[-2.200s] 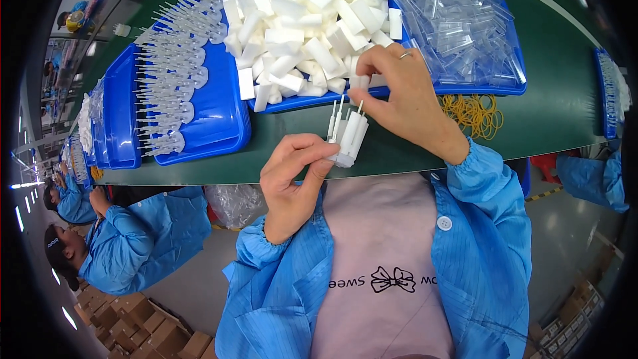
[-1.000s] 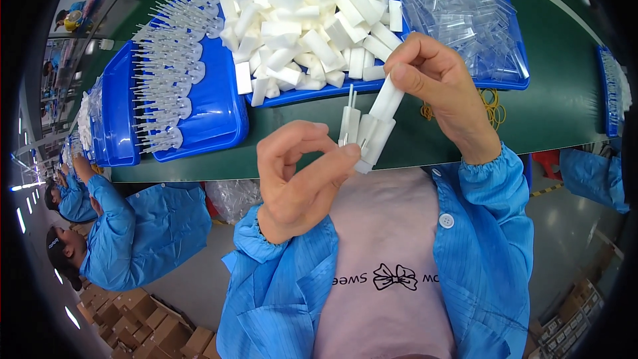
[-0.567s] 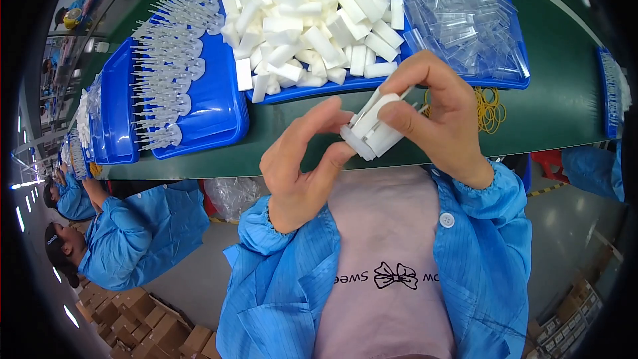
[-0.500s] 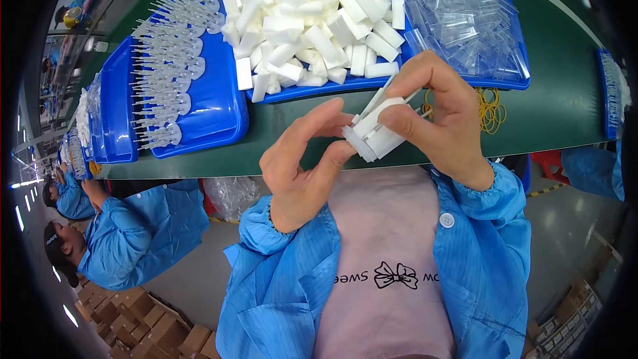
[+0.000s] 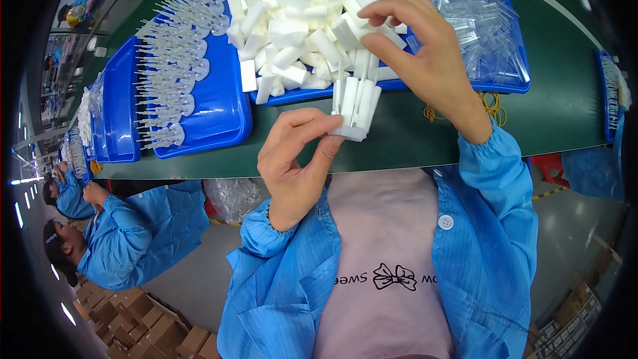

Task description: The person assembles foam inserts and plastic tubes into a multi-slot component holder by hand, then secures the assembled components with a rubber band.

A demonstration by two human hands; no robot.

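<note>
- Left hand pinches small bundle of white foam sticks from below, near table edge; right hand fingers closed on bundle top.
- Far: blue plastic tray heaped w/ white foam pieces.
- Left: blue tray w/ clear plastic picks.
- Right: clear bags, yellow rubber bands.

Left hand grips a small bundle of white foam sticks from below, held upright over the green table. Right hand pinches the top of the bundle. Just behind: blue tray heaped with loose white sticks. To its left, a second blue tray holds rows of clear pronged parts. Clear plastic sleeves lie at right; yellow rubber bands beside the wrist.
</note>
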